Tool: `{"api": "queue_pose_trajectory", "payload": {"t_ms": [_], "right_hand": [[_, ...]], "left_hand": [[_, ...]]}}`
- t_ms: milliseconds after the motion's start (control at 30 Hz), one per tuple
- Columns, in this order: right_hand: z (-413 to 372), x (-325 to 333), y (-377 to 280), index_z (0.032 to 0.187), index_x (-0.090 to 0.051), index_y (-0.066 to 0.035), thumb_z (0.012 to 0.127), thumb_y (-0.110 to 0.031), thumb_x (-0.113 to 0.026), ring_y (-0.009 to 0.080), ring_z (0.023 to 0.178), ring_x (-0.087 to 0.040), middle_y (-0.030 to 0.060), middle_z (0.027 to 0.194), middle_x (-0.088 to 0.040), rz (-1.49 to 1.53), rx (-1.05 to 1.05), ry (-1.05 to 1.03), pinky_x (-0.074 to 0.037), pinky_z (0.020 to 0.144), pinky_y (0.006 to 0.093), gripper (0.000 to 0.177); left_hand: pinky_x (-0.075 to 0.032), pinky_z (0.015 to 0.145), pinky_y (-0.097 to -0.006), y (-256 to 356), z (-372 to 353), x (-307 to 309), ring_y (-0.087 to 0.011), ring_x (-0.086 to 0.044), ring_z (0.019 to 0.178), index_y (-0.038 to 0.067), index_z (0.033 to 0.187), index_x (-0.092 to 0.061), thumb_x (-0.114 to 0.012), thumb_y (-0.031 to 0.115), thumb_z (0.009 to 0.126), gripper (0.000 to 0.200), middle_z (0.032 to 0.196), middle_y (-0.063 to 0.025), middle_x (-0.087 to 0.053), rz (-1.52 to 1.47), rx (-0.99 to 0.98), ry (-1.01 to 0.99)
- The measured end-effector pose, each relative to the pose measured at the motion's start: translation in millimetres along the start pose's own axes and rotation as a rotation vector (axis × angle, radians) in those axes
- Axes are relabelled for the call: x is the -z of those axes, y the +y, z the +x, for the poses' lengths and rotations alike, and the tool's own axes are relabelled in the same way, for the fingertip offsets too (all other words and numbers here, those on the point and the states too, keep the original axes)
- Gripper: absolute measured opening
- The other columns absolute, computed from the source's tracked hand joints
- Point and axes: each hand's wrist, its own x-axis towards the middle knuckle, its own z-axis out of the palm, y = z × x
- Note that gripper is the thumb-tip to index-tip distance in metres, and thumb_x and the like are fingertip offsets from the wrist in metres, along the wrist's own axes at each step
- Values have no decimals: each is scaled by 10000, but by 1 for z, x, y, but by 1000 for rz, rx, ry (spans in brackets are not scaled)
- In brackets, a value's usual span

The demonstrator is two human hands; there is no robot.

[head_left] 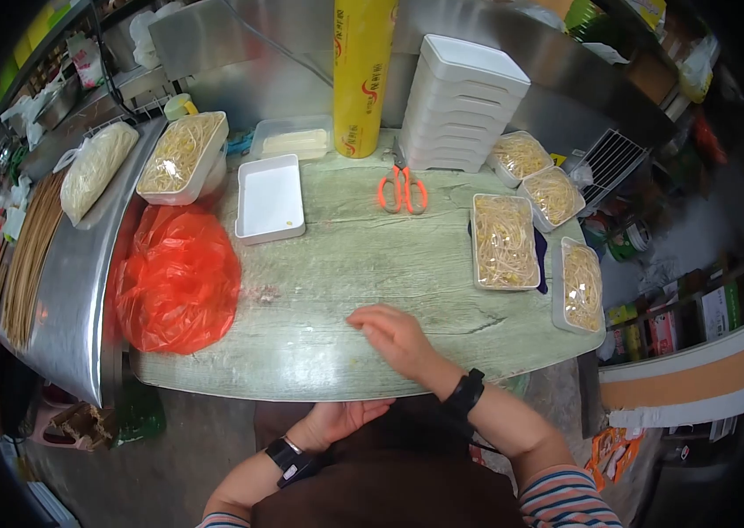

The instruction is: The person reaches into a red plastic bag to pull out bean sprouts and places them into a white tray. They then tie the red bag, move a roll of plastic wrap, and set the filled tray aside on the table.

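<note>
The right hand (394,339) lies on the table (346,273) close to the near edge. Its fingers are loose and a bit bent, and it holds nothing. The left hand (337,421) is just under the near edge, palm up with the fingers spread, and it holds nothing too. The two hands are apart. Each wrist has a black band.

The closest thing to the right hand is a full tray of sprouts (504,242), a little way off toward the right edge. Nothing lies between it and the hand. Three more sprout trays sit by the right edge: one at the near right corner (581,286) and two farther back (552,195) (522,157).

A big red bag (178,277) sits by the left edge. Behind it are an empty white tray (271,198) and a large tub of sprouts (183,154). Orange scissors (403,189) lie in the middle near the far edge. Behind them stand a yellow roll (363,70) and a stack of white trays (464,106). A clear box (293,141) rests at the far edge beside the roll.
</note>
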Motion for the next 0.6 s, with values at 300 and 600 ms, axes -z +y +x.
{"api": "queue_pose_trajectory", "payload": {"t_ms": [300,600], "right_hand": [[-39,-36,-27,1060,-648,-13,916,-121,-536,298,963,-633,136,1041,-659,266,48,-442,-497,851,365,212],[-42,-7,-25,1029,-667,-12,934,-129,-565,215,1007,-639,112,1044,-670,242,-154,-114,-489,878,332,182]], "left_hand": [[-509,984,-374,-6,-19,28,-238,-593,1171,39,1310,-500,-376,419,1037,484,1247,-129,-597,-18,77,-159],[-503,971,-340,5,-31,-9,-220,-601,1134,-26,1227,-560,-491,233,999,352,1207,-122,-609,-69,77,-123]]}}
